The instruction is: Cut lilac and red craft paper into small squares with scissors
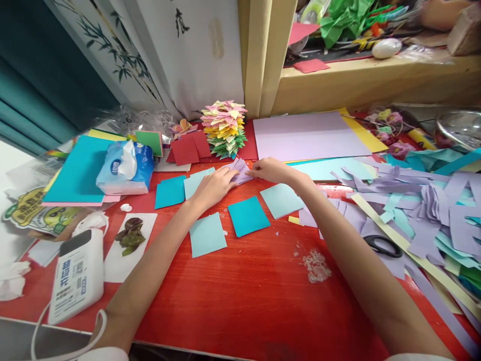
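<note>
Both hands are at a small stack of light purple paper (240,171) near the far middle of the red table. My left hand (217,186) lies over its left side, fingers closed on the paper. At its right edge my right hand (271,170) pinches the same paper between thumb and fingers. Around the hands are square papers: a teal stack (170,192), a pale blue square (208,234), a teal square (248,215) and another pale blue square (281,200). Just behind the hands stands a tiered folded-paper piece (224,129) in pink, yellow and green.
Left are a tissue pack (126,168) on teal sheets (71,170), a white device (77,276) with a cable, and a white paper (116,260) bearing dark scraps. Right are purple strips (428,215) and black-handled scissors (383,246). Large purple sheets (308,136) lie behind.
</note>
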{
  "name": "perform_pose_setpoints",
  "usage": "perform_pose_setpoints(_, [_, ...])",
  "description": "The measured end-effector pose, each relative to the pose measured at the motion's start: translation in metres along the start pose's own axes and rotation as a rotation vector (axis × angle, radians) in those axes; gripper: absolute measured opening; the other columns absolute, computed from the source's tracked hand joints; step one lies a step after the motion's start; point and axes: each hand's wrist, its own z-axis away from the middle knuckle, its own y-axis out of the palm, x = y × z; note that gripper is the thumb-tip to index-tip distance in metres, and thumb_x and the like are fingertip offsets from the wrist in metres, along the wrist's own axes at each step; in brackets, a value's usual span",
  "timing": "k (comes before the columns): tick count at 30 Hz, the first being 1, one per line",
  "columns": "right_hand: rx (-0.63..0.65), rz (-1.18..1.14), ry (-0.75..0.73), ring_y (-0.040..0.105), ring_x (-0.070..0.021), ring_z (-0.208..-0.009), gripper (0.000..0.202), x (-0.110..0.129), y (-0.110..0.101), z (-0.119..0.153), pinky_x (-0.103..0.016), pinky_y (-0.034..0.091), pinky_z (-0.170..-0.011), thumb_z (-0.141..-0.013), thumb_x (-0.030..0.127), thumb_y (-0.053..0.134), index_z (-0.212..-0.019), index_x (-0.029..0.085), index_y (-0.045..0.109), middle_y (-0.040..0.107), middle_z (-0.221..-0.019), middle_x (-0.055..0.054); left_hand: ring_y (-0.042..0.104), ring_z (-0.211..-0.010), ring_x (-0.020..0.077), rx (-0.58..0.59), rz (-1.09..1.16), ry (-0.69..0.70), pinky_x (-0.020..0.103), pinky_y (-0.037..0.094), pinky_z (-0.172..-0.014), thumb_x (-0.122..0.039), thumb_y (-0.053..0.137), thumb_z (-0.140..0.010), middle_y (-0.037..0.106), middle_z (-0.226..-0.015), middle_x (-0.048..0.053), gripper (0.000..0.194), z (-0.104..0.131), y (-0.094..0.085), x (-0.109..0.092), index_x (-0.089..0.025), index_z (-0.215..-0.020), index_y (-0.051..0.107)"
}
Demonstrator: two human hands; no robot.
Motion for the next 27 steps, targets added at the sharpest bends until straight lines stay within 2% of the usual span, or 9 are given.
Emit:
perform_pose_setpoints(5, [0.038,-0.127,-0.025,0.050,-0.0142,-0.058,0.045,0.000,-0.005,0.004,-0.026,0.034,-0.056,-0.085,0.051,0.038,-0.062,0.018,0.056,0.059,-0.061,-0.004,0.057,-0.089,0.0180,-0.033,0.028,0.054,0.030,0.044,-0.078,-0.027,0.031,-0.092,0.061,-0.097,0.007,0.032,-0.001,0.004,0.007,-0.017,-0.102,0.059])
perform_pose_setpoints(9, [0.037,-0.179,-0.009,0.053,-0.0151,-0.061,0.050,-0.001,-0.005,0.003,-0.026,0.037,-0.059,-0.086,0.055,0.034,-0.061,0.018,0.057,0.061,-0.063,-0.005,0.057,-0.090,0.0184,-0.053,0.040,0.075,0.030,0.044,-0.079,-0.023,0.033,-0.091,0.062,-0.095,0.007,0.029,-0.001,0.006,0.009,-0.016,-0.100,0.060])
perform_pose_setpoints(15, [0.041,-0.268,0.014,0.052,-0.0131,-0.057,0.054,0.000,-0.007,0.006,-0.025,0.038,-0.059,-0.086,0.056,0.031,-0.060,0.017,0.057,0.060,-0.063,-0.006,0.059,-0.084,0.0182,-0.093,0.063,-0.020,0.029,0.044,-0.075,-0.021,0.038,-0.089,0.061,-0.089,0.007,0.022,-0.002,0.007,0.004,-0.015,-0.092,0.059])
perform_pose_setpoints(18, [-0.071,-0.367,0.047,0.051,-0.0114,-0.056,0.050,0.001,-0.010,0.007,-0.024,0.039,-0.059,-0.089,0.052,0.031,-0.067,0.015,0.057,0.061,-0.067,-0.006,0.058,-0.083,0.0180,-0.227,0.072,-0.102,0.028,0.044,-0.074,-0.022,0.038,-0.089,0.060,-0.088,0.007,0.021,-0.002,0.001,0.005,-0.016,-0.092,0.058])
perform_pose_setpoints(21, [-0.237,-0.529,0.086,0.053,-0.0108,-0.061,0.045,0.009,-0.014,0.009,-0.022,0.042,-0.056,-0.089,0.051,0.033,-0.078,0.014,0.057,0.062,-0.079,-0.008,0.057,-0.083,0.0168,-0.461,0.153,-0.172,0.027,0.043,-0.074,-0.024,0.041,-0.088,0.060,-0.087,0.006,0.018,-0.002,-0.011,0.007,-0.017,-0.090,0.058])
perform_pose_setpoints(24, [-0.234,-0.826,-0.003,0.058,-0.0113,-0.073,0.044,0.025,-0.019,0.012,-0.020,0.047,-0.057,-0.086,0.054,0.038,-0.092,0.015,0.056,0.062,-0.094,-0.009,0.058,-0.080,0.0149,-0.630,0.366,-0.234,0.025,0.044,-0.073,-0.027,0.046,-0.086,0.063,-0.085,0.003,0.015,-0.002,-0.023,0.003,-0.018,-0.088,0.058])
perform_pose_setpoints(27, [-0.206,-1.062,-0.171,0.059,-0.0126,-0.081,0.042,0.045,-0.022,0.015,-0.022,0.052,-0.065,-0.084,0.054,0.043,-0.098,0.016,0.055,0.061,-0.097,-0.007,0.059,-0.076,0.0140,-0.687,0.590,-0.309,0.024,0.045,-0.069,-0.032,0.050,-0.083,0.064,-0.082,0.001,0.016,-0.002,-0.031,-0.005,-0.019,-0.086,0.058])
